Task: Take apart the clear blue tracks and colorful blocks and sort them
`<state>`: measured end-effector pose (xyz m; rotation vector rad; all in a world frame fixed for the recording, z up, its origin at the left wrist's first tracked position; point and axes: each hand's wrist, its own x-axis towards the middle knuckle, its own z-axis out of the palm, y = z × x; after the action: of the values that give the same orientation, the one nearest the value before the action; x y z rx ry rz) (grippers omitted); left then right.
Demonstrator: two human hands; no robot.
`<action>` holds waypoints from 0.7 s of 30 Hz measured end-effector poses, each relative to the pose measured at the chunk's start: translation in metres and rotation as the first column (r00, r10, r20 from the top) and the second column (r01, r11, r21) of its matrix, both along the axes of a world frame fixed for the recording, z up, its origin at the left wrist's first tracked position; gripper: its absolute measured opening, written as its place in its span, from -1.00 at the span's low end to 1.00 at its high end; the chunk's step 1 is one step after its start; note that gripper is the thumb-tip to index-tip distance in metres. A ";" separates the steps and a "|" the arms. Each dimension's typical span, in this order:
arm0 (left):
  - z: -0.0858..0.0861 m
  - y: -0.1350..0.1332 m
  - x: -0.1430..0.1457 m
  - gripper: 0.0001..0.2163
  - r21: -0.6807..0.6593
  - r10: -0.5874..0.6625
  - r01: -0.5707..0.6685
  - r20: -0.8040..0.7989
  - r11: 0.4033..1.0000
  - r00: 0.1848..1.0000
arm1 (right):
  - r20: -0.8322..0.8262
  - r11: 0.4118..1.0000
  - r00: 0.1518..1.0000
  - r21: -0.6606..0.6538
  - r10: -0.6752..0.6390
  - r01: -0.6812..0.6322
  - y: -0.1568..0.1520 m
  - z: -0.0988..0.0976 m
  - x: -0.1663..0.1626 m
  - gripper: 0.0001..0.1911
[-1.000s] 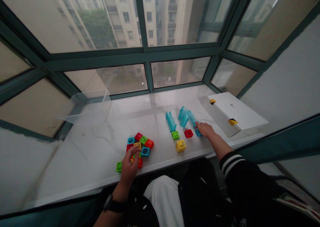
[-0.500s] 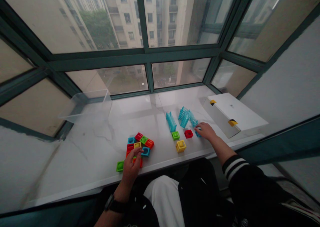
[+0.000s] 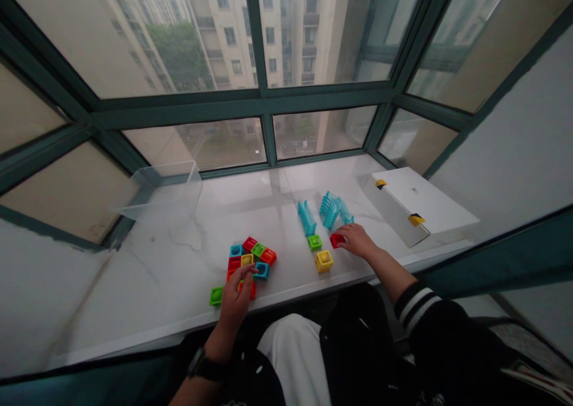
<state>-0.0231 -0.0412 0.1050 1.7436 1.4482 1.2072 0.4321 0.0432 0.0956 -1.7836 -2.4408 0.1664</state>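
My left hand (image 3: 236, 295) rests over a cluster of toy building blocks, fingers stretched out and apart. Its fingertips lie by a blue block (image 3: 261, 270) and a yellow block (image 3: 246, 260), and it hides part of the red blocks underneath. A green block (image 3: 216, 296) lies just left of it. My right hand (image 3: 357, 240) has its fingertips closed on a red block (image 3: 335, 240) on the white ledge. Left of that are a green block (image 3: 314, 242) and a yellow cube block (image 3: 323, 261).
Translucent blue track-like pieces (image 3: 307, 217) lie behind the right-hand blocks. A clear plastic bin (image 3: 163, 191) stands at the back left, and a white box (image 3: 425, 203) with yellow-black tabs at the right. Windows (image 3: 313, 131) border the ledge (image 3: 179, 298).
My right hand has moved left, from the end of a translucent blue piece to the red block. My left hand stays over the cluster.
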 end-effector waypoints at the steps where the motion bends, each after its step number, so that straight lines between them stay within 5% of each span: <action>1: -0.001 0.000 -0.001 -0.66 -0.005 0.002 -0.002 0.004 1.000 1.000 | -0.009 1.000 1.000 0.008 0.000 0.000 0.000 0.000 -0.001 -0.61; 7: -0.006 -0.001 -0.002 -0.65 -0.030 0.010 -0.009 0.025 1.000 1.000 | -0.121 0.993 0.988 0.091 0.093 -0.082 0.007 0.005 -0.025 -0.62; 12: -0.001 -0.003 -0.001 -0.65 -0.041 0.009 -0.008 0.018 0.999 1.000 | -0.108 0.974 0.968 0.000 0.226 -0.228 0.026 0.003 -0.050 -0.61; 21: -0.002 -0.003 -0.006 -0.64 -0.053 0.047 -0.046 0.014 0.998 0.999 | -0.051 0.975 0.977 -0.075 0.206 -0.210 0.029 0.000 -0.050 -0.64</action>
<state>-0.0293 -0.0439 0.1029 1.6703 1.5060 1.1932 0.3821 0.0718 0.0955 -1.5315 -2.6210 0.3224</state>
